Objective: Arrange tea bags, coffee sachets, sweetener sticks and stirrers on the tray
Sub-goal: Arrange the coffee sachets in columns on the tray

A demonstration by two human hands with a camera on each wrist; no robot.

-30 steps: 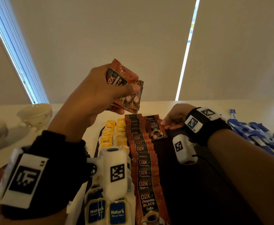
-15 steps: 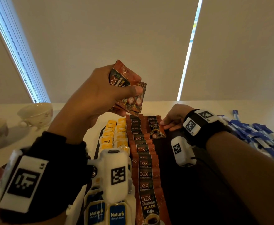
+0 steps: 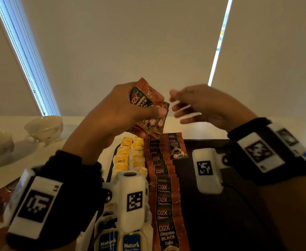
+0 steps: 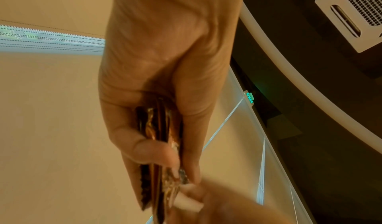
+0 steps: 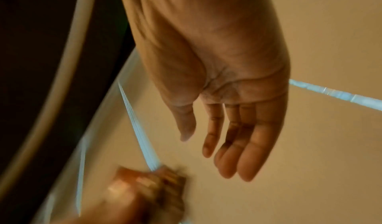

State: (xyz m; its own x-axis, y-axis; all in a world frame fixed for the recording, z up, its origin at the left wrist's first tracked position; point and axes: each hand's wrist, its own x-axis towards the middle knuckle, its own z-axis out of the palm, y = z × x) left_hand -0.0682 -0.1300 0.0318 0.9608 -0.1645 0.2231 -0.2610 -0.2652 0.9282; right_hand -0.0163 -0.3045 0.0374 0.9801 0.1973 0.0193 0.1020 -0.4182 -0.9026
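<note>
Head view: the left hand (image 3: 116, 113) clamps its fingers on a stack of coffee sachets (image 3: 149, 107) above the tray's (image 3: 212, 205) far edge; the right hand (image 3: 201, 104), fingers straight and apart, hovers just beside them.

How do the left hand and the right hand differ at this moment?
The left hand grips a bunch of coffee sachets; the right hand holds nothing. The left hand's fingers are curled; the right hand's are straight and look blurred. Both are raised above the tray.
</note>
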